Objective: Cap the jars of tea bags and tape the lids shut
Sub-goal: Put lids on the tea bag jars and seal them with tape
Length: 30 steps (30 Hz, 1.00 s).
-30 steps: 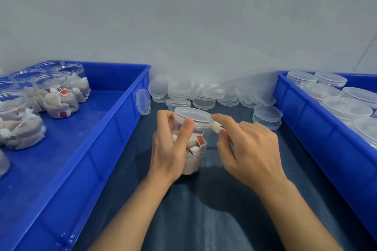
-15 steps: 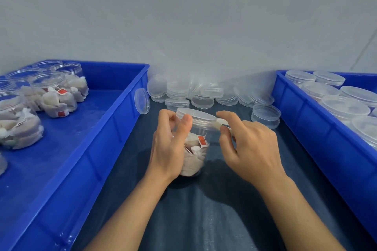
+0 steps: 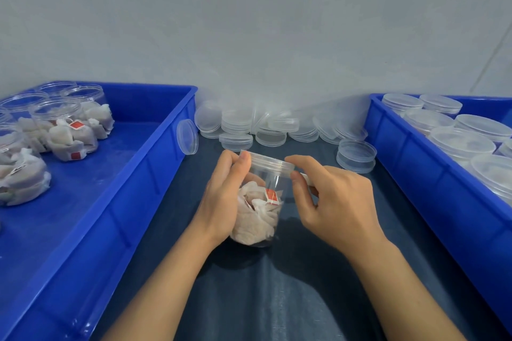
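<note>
- A clear jar (image 3: 260,202) sits at the middle of the dark surface (image 3: 291,299), tilted a little toward the left, its base on the cloth.
- Inside it lie white tea bags (image 3: 256,219) filling the lower half; one red tag (image 3: 271,196) shows against the front wall.
- A clear lid (image 3: 270,162) sits on the jar's mouth.
- The left hand (image 3: 224,202) wraps round the jar's left side, thumb up on the lid's rim.
- The right hand (image 3: 332,199) curls at the lid's right edge, forefinger on top and thumb below, pinching a small pale strip, tape (image 3: 304,178) by the look of it; its far end is hidden by the fingers.
- Toward the surface's far edge, against the wall, lies a heap of loose clear lids (image 3: 266,127), some stacked, some leaning.
- One lid (image 3: 187,136) leans on edge against the left bin's wall.
- A short stack of lids (image 3: 356,155) stands near the right bin.
- The left blue bin (image 3: 133,174) covers the surface's left side; it holds open jars (image 3: 65,130) of tea bags, grouped at its far left corner, with no lids on those I can see.
- The right blue bin (image 3: 432,180) along the right edge holds capped jars (image 3: 460,142) packed close; their contents are too hazy to tell.
</note>
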Tool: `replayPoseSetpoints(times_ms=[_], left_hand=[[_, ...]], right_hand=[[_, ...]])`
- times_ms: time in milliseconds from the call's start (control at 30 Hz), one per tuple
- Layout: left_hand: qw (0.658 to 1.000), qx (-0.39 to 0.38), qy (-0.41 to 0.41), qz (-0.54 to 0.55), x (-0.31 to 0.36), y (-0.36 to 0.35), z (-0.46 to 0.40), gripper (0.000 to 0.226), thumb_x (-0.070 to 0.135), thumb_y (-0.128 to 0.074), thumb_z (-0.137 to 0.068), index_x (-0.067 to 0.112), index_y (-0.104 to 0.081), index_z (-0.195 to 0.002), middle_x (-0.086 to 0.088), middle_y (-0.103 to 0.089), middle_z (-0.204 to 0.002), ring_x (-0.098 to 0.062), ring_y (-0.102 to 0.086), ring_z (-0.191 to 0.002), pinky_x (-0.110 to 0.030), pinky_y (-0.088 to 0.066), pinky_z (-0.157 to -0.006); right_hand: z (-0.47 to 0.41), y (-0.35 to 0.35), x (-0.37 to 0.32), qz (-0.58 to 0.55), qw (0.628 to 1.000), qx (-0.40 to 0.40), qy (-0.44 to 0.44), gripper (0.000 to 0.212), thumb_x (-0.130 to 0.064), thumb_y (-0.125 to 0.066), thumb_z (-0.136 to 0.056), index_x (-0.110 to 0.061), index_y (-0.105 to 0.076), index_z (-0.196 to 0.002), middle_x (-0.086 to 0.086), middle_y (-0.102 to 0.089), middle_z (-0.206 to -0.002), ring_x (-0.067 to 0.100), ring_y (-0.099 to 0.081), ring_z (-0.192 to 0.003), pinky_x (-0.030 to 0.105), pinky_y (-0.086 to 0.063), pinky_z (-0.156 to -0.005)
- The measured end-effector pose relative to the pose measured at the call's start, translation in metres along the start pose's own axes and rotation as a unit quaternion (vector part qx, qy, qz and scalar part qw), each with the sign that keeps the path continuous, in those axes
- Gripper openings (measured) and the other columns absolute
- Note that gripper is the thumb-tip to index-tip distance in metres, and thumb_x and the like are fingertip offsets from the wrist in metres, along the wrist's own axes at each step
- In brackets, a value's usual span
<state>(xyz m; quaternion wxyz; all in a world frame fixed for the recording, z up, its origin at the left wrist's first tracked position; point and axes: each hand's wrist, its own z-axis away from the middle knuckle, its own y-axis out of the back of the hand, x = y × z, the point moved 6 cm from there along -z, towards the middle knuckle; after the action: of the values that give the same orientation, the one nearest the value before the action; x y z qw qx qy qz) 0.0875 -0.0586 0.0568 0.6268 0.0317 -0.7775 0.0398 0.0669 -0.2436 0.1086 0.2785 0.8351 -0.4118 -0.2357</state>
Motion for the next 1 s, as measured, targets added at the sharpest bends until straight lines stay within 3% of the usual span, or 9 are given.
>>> replayPoseSetpoints(times_ms=[100,233,333,400,500,600,700,833,1000], left_hand=[[1.0,0.004,0.012,-0.024,-0.001,-0.001,0.001,0.06,0.079,-0.049,-0.09,0.019,-0.056,-0.096,-0.011,-0.075,-0.098,-0.028,-0.074,-0.097,-0.06,-0.055,-0.096],[0.972,0.112,-0.054,-0.2,0.015,0.002,0.009,0.054,0.081,-0.041,-0.09,0.03,-0.059,-0.095,0.011,-0.07,-0.095,0.001,-0.065,-0.09,-0.021,-0.045,-0.076],[0.921,0.204,-0.173,-0.284,0.04,0.0,0.025,0.032,0.057,-0.05,-0.105,0.025,-0.056,-0.109,0.012,-0.065,-0.106,-0.002,-0.064,-0.09,-0.034,-0.053,-0.076],[0.898,0.194,-0.214,-0.333,0.046,-0.013,0.036,0.033,0.051,-0.046,-0.105,0.024,-0.053,-0.123,0.007,-0.062,-0.116,-0.011,-0.065,-0.095,-0.041,-0.054,-0.077],[0.886,0.125,-0.18,-0.409,0.037,-0.035,0.044,0.071,0.058,-0.044,-0.094,0.02,-0.033,-0.154,0.001,-0.05,-0.15,-0.019,-0.054,-0.131,-0.04,-0.05,-0.092],[0.861,0.086,-0.164,-0.474,0.03,-0.048,0.043,0.097,0.057,-0.056,-0.087,0.016,-0.016,-0.165,-0.004,-0.03,-0.169,-0.023,-0.036,-0.152,-0.045,-0.048,-0.107],[0.85,0.079,-0.152,-0.498,0.027,-0.046,0.036,0.103,0.054,-0.07,-0.084,0.018,-0.016,-0.164,0.0,-0.032,-0.168,-0.025,-0.045,-0.144,-0.046,-0.053,-0.096],[0.85,0.096,-0.138,-0.499,0.023,-0.039,0.03,0.105,0.062,-0.072,-0.081,0.023,-0.02,-0.163,0.004,-0.041,-0.159,-0.025,-0.056,-0.128,-0.045,-0.055,-0.082],[0.881,0.121,-0.144,-0.435,0.019,-0.024,0.028,0.096,0.068,-0.063,-0.082,0.031,-0.02,-0.16,0.011,-0.041,-0.156,-0.019,-0.056,-0.128,-0.035,-0.042,-0.078]], right_hand=[[0.001,-0.001,0.0,0.01,1.0,0.001,-0.01,0.023,-0.03,-0.058,-0.097,-0.027,-0.071,-0.115,-0.01,-0.049,-0.056,0.019,-0.054,-0.051,0.028,-0.03,-0.049],[0.002,-0.001,0.002,0.017,0.999,0.0,-0.029,0.024,-0.032,-0.056,-0.097,-0.028,-0.072,-0.114,-0.007,-0.054,-0.056,0.021,-0.058,-0.052,0.028,-0.033,-0.048],[0.002,0.001,-0.001,0.019,0.999,0.011,-0.027,0.022,-0.029,-0.059,-0.096,-0.026,-0.072,-0.113,-0.008,-0.056,-0.057,0.021,-0.058,-0.052,0.029,-0.036,-0.047],[0.002,0.002,-0.002,0.02,0.999,0.016,-0.026,0.02,-0.028,-0.061,-0.095,-0.025,-0.073,-0.111,-0.008,-0.056,-0.057,0.02,-0.057,-0.051,0.029,-0.036,-0.046],[0.004,0.002,0.003,0.019,0.999,0.005,-0.05,0.021,-0.033,-0.057,-0.097,-0.028,-0.073,-0.108,-0.006,-0.06,-0.058,0.021,-0.061,-0.054,0.033,-0.042,-0.046],[0.006,0.001,0.009,0.026,0.997,-0.001,-0.069,0.02,-0.031,-0.055,-0.098,-0.028,-0.073,-0.107,-0.006,-0.062,-0.06,0.019,-0.062,-0.056,0.035,-0.045,-0.047],[0.008,0.0,0.011,0.005,0.997,-0.004,-0.083,0.02,-0.029,-0.055,-0.103,-0.027,-0.073,-0.112,-0.008,-0.064,-0.063,0.021,-0.063,-0.06,0.039,-0.049,-0.051],[0.008,-0.006,0.017,-0.068,0.987,-0.032,-0.14,0.03,-0.041,-0.05,-0.102,-0.036,-0.072,-0.122,-0.012,-0.062,-0.06,0.018,-0.061,-0.062,0.039,-0.052,-0.063],[0.013,-0.009,0.029,-0.21,0.962,-0.058,-0.167,0.028,-0.046,-0.053,-0.105,-0.043,-0.071,-0.126,-0.007,-0.042,-0.051,0.013,-0.044,-0.053,0.024,-0.033,-0.058]])
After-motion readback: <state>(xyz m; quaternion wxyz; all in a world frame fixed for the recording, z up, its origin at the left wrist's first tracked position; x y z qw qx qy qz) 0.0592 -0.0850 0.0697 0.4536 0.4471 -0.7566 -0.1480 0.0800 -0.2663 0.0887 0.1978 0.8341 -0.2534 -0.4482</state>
